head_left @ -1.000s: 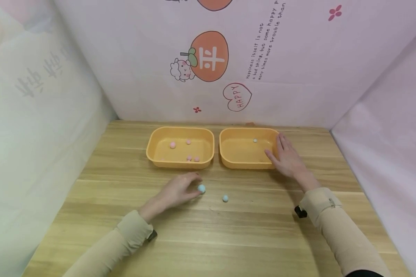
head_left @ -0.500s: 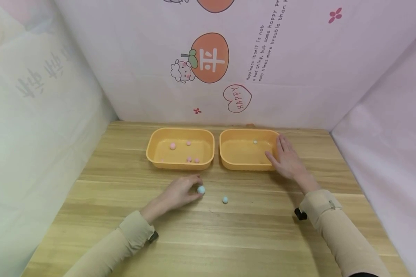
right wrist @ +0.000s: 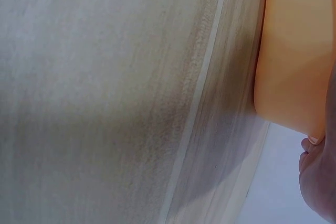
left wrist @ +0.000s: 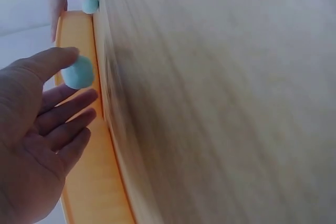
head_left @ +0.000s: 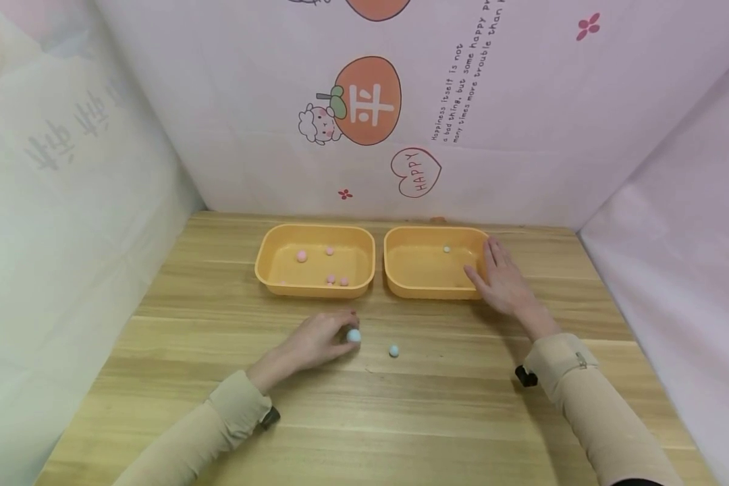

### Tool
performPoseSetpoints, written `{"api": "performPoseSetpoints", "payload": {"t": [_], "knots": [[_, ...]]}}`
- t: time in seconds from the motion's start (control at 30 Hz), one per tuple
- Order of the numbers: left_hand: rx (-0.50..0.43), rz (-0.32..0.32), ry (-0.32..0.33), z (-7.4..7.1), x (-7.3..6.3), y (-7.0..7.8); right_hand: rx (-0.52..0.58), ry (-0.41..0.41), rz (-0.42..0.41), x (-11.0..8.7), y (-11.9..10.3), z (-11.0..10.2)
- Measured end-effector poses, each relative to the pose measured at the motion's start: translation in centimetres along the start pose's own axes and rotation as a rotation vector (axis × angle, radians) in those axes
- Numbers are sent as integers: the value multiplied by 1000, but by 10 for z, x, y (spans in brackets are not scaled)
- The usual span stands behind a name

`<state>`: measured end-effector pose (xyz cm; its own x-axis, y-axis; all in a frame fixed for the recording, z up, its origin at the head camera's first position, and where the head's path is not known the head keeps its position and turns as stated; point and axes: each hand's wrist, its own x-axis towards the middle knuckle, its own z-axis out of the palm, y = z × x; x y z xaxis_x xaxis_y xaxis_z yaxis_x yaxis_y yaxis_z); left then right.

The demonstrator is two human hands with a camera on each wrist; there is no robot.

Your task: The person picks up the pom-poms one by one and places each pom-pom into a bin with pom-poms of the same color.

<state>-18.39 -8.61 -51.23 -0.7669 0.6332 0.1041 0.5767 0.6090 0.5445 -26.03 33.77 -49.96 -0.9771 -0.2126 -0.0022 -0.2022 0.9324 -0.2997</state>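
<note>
My left hand (head_left: 318, 341) pinches a light blue ball (head_left: 354, 335) between thumb and index finger, just in front of the gap between two yellow bins. In the left wrist view the thumb lies on this ball (left wrist: 79, 72), and the other fingers spread below it. A smaller light blue ball (head_left: 393, 351) lies on the table to its right. My right hand (head_left: 507, 283) rests at the right end of the right bin (head_left: 434, 293), fingers straight along the rim and thumb over the front corner. One tiny pale ball (head_left: 446, 250) is inside that bin.
The left bin (head_left: 316, 291) holds several pink balls (head_left: 302, 256). Both bins stand side by side near the back of the wooden table (head_left: 364, 418). Printed cloth (head_left: 249, 121) hangs behind and on both sides.
My left thumb and index finger have closed on the light blue ball, which has shifted very slightly. The right hand, the bins and the smaller blue ball have stayed put.
</note>
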Motion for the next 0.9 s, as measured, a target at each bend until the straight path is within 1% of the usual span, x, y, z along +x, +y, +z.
{"api": "performPoseSetpoints", "payload": {"t": [0.1,0.3,0.47,0.57,0.67,0.77,0.9], "knots": [[-17,16,12,-1,-1,1,0,5,-1,0,0,1],[-36,77,24,-1,0,3,3,5,-1,0,1,1],[-49,102,14,-6,2,6,5,0,4,-1,1,1],[-63,131,30,-8,4,8,6,1,4,-1,0,1],[-122,180,75,-12,8,9,16,-6,4,-1,-1,0],[-180,223,137,-16,13,10,21,-15,4,-1,-2,-1],[-202,250,210,-21,21,14,21,-20,5,-1,-2,-1]]}}
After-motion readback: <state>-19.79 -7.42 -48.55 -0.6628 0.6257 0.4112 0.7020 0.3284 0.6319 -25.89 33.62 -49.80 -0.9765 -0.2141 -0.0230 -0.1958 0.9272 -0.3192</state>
